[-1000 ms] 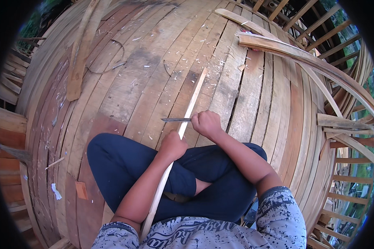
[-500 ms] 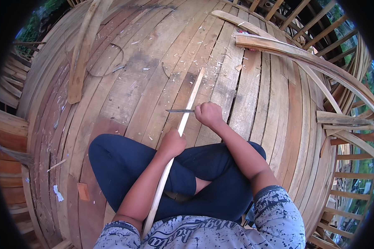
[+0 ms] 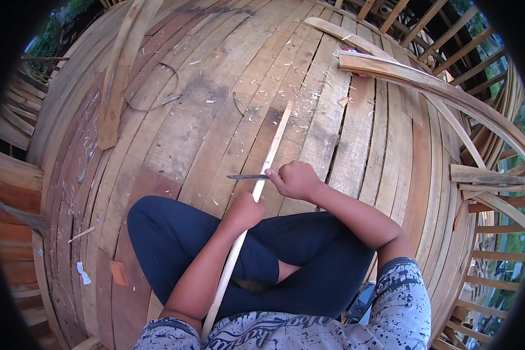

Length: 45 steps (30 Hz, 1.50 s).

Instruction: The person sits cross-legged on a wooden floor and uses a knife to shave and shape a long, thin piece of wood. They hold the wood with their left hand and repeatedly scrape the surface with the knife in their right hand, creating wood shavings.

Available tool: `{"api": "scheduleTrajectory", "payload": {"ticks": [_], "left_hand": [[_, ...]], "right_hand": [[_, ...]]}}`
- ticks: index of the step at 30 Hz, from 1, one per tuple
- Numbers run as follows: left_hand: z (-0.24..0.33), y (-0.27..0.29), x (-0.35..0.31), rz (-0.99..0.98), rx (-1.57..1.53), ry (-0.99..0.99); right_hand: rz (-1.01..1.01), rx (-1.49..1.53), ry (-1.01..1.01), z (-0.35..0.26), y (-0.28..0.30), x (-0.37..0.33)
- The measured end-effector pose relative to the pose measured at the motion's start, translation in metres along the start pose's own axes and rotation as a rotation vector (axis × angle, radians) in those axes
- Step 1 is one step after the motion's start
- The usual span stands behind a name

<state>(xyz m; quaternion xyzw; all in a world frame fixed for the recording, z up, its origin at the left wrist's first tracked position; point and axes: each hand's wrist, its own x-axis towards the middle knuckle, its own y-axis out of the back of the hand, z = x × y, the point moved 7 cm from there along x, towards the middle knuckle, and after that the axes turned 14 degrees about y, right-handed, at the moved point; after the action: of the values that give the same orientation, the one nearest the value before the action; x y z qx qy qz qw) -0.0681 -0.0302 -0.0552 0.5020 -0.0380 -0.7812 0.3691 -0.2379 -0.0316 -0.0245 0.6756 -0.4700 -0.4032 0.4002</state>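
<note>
We are wearing a pale grey shirt (image 3: 332,339) that is showing dark, splatter-like specks, with large, dark, curving lettering (image 3: 266,335) running across its front. Its short sleeves (image 3: 403,298) are ending above our elbows, and their hems are carrying denser dark marks. Below, we are wearing plain dark navy trousers (image 3: 172,236); our left hand (image 3: 243,212) and right hand (image 3: 298,180) are showing bare.

Floor (image 3: 198,146) lies open beside the strip (image 3: 276,143), but the blade (image 3: 243,177) obstructs
</note>
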Motion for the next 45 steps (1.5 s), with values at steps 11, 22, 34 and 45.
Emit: {"api": "scheduleTrajectory", "payload": {"ticks": [11, 22, 34, 45], "left_hand": [[0.007, -0.004, 0.005, -0.012, -0.032, -0.051], [0.018, 0.002, -0.006, -0.011, 0.010, -0.017], [0.019, -0.001, 0.000, 0.012, -0.030, -0.076], [0.016, 0.003, 0.001, -0.046, -0.044, 0.015]], "right_hand": [[0.063, 0.062, 0.112, 0.035, 0.006, -0.009], [0.154, 0.033, 0.126, 0.023, -0.002, -0.005], [0.079, 0.067, 0.077, 0.053, 0.016, 0.009], [0.147, 0.031, 0.047, 0.039, 0.008, 0.013]]}}
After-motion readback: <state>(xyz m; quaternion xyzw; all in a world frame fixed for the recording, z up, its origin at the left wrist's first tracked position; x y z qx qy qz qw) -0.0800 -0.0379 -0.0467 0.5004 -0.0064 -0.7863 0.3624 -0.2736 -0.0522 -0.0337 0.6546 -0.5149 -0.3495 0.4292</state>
